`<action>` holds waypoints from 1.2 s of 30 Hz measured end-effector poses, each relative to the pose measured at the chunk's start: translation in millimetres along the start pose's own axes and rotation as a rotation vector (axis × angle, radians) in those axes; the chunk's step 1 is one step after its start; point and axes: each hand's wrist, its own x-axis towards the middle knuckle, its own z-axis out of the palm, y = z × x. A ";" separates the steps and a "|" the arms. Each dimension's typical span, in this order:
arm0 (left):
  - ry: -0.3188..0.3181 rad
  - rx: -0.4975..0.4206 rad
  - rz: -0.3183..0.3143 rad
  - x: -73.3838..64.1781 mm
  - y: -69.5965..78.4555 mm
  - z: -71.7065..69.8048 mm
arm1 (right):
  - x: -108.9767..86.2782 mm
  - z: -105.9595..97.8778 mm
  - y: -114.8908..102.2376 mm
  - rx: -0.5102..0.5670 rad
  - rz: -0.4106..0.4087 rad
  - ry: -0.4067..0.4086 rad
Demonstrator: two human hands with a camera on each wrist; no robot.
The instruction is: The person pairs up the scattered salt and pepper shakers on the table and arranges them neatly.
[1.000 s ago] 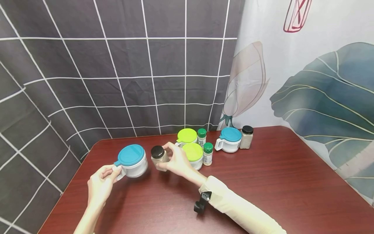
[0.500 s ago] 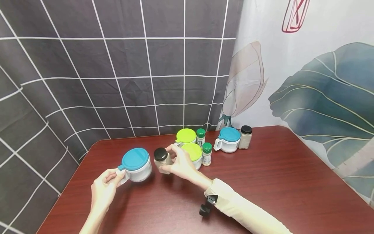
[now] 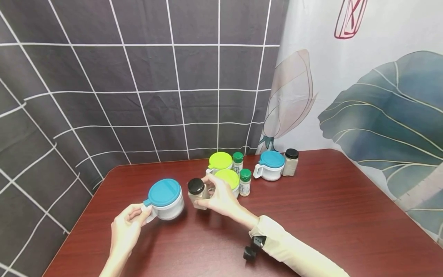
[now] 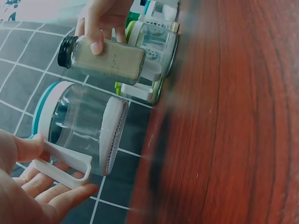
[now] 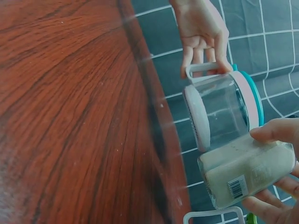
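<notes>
My left hand [image 3: 125, 231] pinches the white handle of a clear seasoning jar [image 3: 166, 200] with a blue lid; white grains cover its bottom in the left wrist view. Beside it, my right hand [image 3: 223, 198] grips a black-capped spice jar [image 3: 199, 198] filled with pale powder, thumb on one side and fingers on the other. Both jars look raised slightly off the table, lids up. In the right wrist view, a barcode label [image 5: 238, 187] shows on the spice jar, whose cap is out of sight there.
Two lime-lidded jars [image 3: 220, 161] stand behind my right hand, with two green-capped shakers [image 3: 245, 186] beside them. Further right are another blue-lidded jar [image 3: 271, 171] and another black-capped jar [image 3: 290, 163]. A tiled-pattern cloth [image 3: 155, 107] hangs behind the red-brown table [image 3: 311, 215].
Both hands have moved to the right and nearer the front of the table, carrying the blue-lidded seasoning jar and the black-capped spice jar. Both grips stay the same.
</notes>
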 end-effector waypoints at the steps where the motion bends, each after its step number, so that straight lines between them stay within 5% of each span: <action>1: -0.002 -0.002 0.001 -0.7 0.2 0.1 | -0.9 -0.4 0.4 0.003 0.004 0.001; 23: -0.084 -0.058 0.030 -11.9 8.8 12.9 | -22.2 -22.3 4.2 0.079 0.103 -0.030; 36: -0.115 -0.046 0.052 -22.6 18.1 22.5 | -34.0 -41.5 3.4 0.025 0.076 -0.018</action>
